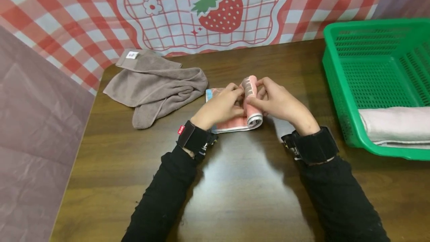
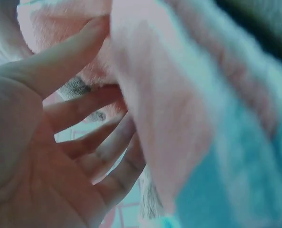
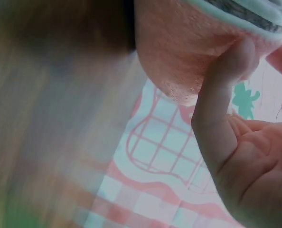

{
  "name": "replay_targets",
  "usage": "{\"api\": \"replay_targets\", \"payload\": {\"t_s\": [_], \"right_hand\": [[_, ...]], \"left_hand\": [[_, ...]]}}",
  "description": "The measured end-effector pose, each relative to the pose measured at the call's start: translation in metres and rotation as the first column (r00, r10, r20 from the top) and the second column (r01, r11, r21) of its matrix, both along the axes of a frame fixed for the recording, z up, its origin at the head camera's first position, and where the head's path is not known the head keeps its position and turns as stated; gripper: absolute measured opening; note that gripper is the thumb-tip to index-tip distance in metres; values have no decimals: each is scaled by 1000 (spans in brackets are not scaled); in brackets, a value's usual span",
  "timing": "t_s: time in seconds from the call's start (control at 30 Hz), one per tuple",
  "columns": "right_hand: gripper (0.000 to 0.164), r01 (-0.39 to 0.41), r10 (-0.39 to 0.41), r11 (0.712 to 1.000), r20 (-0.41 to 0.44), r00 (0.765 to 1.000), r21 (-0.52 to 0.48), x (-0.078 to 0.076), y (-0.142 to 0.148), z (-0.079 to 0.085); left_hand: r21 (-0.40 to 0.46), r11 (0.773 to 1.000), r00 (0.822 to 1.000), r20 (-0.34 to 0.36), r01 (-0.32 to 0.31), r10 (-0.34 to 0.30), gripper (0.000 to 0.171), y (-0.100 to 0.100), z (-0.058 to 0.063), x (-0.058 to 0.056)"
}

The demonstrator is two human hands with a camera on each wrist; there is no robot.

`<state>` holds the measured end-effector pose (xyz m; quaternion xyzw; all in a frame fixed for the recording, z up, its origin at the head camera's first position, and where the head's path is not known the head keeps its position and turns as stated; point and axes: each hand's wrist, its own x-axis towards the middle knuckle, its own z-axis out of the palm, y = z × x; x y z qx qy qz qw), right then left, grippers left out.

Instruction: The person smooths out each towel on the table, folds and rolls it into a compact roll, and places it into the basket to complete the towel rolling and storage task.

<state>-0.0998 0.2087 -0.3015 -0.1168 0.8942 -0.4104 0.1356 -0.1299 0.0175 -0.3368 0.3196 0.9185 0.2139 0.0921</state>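
Observation:
A pink towel (image 1: 231, 123) with white edging and a blue corner lies on the table, partly rolled up. Its roll (image 1: 252, 102) stands at the right end, with brown and white marks on the outside. My right hand (image 1: 280, 100) pinches the roll from the right, thumb on the near face; in the right wrist view the thumb presses into the pink cloth (image 3: 174, 52). From the left, my left hand (image 1: 221, 105) holds the towel beside the roll with bent fingers and thumb. The left wrist view shows its fingertips against the pink cloth (image 2: 155, 104), partly hidden by folds.
To the left, a crumpled grey-brown towel (image 1: 158, 85) with a white tag lies on the wooden table (image 1: 235, 189). A green plastic basket (image 1: 346, 122) stands at the right, holding a folded pale pink towel (image 1: 399, 124). Behind hangs a checked strawberry cloth (image 1: 174, 18).

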Motion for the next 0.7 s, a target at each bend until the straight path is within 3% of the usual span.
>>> {"api": "replay_targets", "payload": {"t_s": [0.13,0.3,0.43,0.57,0.7], "right_hand": [[54,-67,67,998,-59,996,1,2,-11,-4],[50,-144,142,990,-152,978,0,1,-25,-16],[37,-248,252,968,-215,944,48,2,-36,-26],[34,-304,323,946,-260,910,113,4,-43,-34],[42,-264,302,951,-293,907,161,7,-47,-38]], "left_hand": [[32,999,995,88,41,-44,17,-15,3,-7],[-31,998,995,85,52,-49,17,-32,12,-12],[-57,997,996,71,-44,48,25,-44,20,-14],[-20,988,987,60,-151,152,16,-50,25,-15],[24,990,986,90,-142,139,15,-49,25,-14]]}}
